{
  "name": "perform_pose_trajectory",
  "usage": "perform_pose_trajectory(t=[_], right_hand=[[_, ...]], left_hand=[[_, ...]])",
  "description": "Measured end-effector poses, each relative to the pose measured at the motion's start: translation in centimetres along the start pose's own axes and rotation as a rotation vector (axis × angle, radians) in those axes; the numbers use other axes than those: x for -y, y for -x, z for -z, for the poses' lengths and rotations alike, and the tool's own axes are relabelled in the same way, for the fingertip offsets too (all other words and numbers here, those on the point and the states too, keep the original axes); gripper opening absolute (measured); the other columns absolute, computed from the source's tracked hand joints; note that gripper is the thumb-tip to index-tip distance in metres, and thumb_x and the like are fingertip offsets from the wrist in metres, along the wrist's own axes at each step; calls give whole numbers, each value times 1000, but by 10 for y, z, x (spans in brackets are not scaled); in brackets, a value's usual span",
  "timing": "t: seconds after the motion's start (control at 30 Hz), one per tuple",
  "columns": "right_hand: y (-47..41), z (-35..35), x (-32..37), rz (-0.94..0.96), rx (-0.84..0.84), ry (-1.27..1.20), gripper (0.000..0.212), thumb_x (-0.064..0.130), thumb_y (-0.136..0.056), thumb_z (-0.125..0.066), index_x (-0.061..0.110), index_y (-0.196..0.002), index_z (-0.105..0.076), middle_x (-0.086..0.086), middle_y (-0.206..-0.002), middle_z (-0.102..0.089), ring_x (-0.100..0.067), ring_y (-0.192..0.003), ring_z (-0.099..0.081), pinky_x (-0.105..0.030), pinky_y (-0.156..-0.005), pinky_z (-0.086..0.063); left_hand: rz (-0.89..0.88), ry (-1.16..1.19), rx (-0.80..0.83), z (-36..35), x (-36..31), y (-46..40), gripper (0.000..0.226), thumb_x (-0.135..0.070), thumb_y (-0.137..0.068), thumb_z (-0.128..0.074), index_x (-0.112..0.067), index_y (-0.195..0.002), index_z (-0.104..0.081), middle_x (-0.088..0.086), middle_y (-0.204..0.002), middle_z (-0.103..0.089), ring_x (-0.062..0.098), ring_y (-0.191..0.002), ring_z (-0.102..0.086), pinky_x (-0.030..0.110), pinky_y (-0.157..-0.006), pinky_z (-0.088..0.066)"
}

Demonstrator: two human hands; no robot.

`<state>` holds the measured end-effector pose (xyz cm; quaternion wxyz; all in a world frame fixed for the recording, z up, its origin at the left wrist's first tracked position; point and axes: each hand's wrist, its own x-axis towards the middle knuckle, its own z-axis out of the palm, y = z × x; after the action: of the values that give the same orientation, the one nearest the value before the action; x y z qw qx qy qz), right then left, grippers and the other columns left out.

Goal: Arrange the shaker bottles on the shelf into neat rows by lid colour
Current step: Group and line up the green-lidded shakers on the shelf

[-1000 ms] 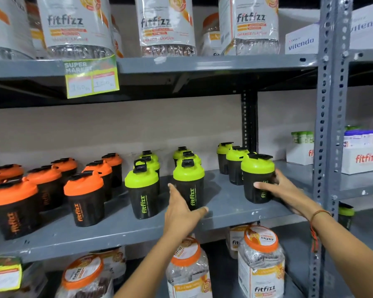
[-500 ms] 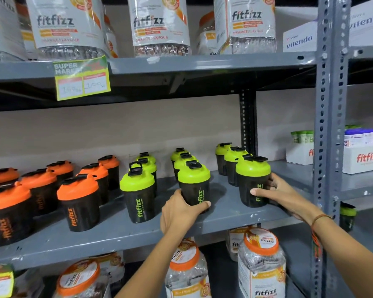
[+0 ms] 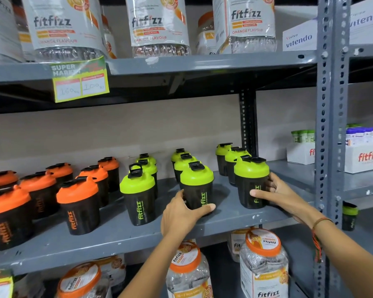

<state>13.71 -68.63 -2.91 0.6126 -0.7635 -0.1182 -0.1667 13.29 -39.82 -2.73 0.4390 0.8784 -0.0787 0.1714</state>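
Note:
Black shaker bottles stand on the grey middle shelf (image 3: 116, 239). Orange-lidded ones (image 3: 78, 192) fill the left half in rows. Green-lidded ones stand in three rows on the right. My left hand (image 3: 181, 211) wraps the base of the front bottle of the middle green row (image 3: 197, 186). My right hand (image 3: 276, 194) grips the lower body of the front bottle of the right green row (image 3: 251, 177). The front bottle of the left green row (image 3: 138, 194) stands free, its carry loop up.
A perforated grey upright (image 3: 329, 125) rises just right of my right arm. Large fitfizz jars (image 3: 157, 24) fill the shelf above, with a price tag (image 3: 80, 80) on its edge. Orange-lidded jars (image 3: 263, 263) sit below. White boxes (image 3: 366, 158) stand in the right bay.
My left hand went from beside the middle green bottle to gripping its base, and the bottle shifted right and forward. The right hand keeps its hold on the right bottle.

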Motion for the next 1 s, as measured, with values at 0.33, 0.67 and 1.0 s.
perform_pose_trajectory(t=[0.33,0.67,1.0], right_hand=[[-33,37,37,62,-310,-248,63,71,-61,-72,31,-110,-66,-2,-119,-65,-13,-102,-65,-37,-92,-50],[-111,47,24,-126,-107,13,60,21,-81,-77,18,-135,-53,-13,-137,-56,-22,-119,-58,-25,-83,-47],[-141,39,-5,-169,276,-54,119,48,-30,-96,24,-135,-45,5,-125,-63,-2,-104,-67,-25,-85,-56]], left_hand=[[-248,443,-245,55,-66,-45,60,-56,-86,-54,-30,-139,-44,-5,-143,-51,9,-128,-49,45,-107,-42],[-2,-491,191,71,-77,-159,66,-37,-75,-75,-25,-136,-51,8,-139,-54,27,-127,-51,34,-105,-41],[216,-481,476,37,-74,-184,86,-30,-82,-72,-27,-151,-22,9,-135,-52,30,-110,-62,35,-86,-52]])
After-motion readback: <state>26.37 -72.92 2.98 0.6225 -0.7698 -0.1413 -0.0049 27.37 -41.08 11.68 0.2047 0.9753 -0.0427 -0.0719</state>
